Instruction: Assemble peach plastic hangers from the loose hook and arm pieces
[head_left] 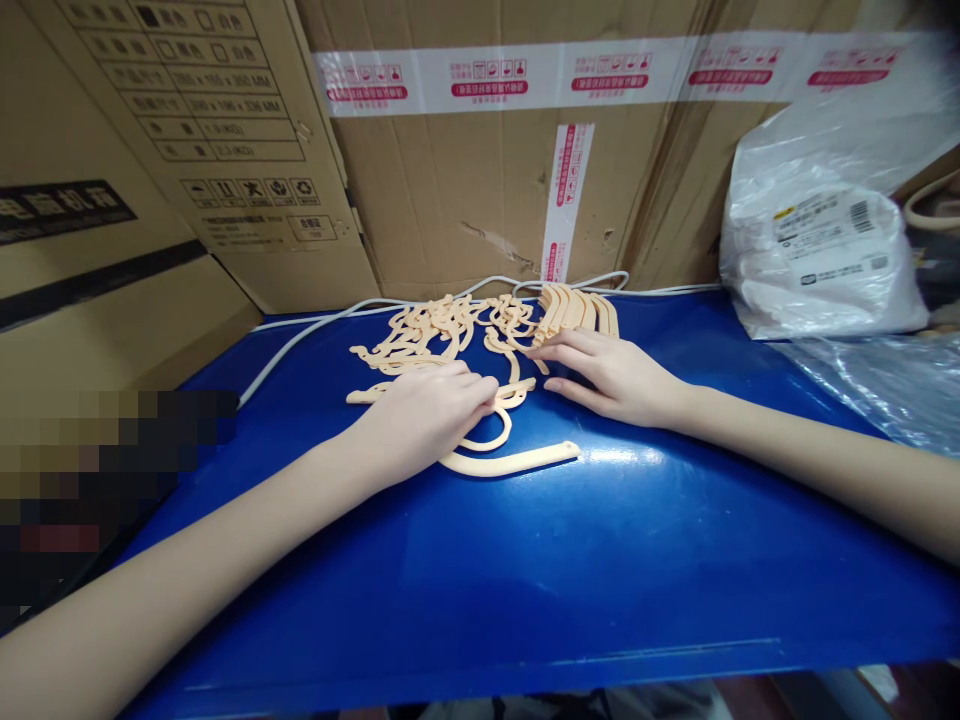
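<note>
My left hand (431, 415) is closed, its fingertips pinching a cream curved piece (517, 390) that looks like plastic; the hand hides part of it. Just below lie a cream loop (495, 438) and a longer curved strip (525, 461) with a small hole at its end. My right hand (611, 375) has thumb and fingers apart, holding nothing I can see. Its fingertips reach the near side of a row of cream curved strips (577, 308) standing close together. Between and behind the hands is a loose heap of thin, hooked cream pieces (427, 330).
The blue tabletop (495, 590) runs to a front edge. Cardboard boxes (465, 190) wall the back and left. A white cable (300, 340) trails along the rear. White plastic bags (825, 250) and clear wrap (885, 390) sit at the right. A blurred dark item (97, 490) is at left.
</note>
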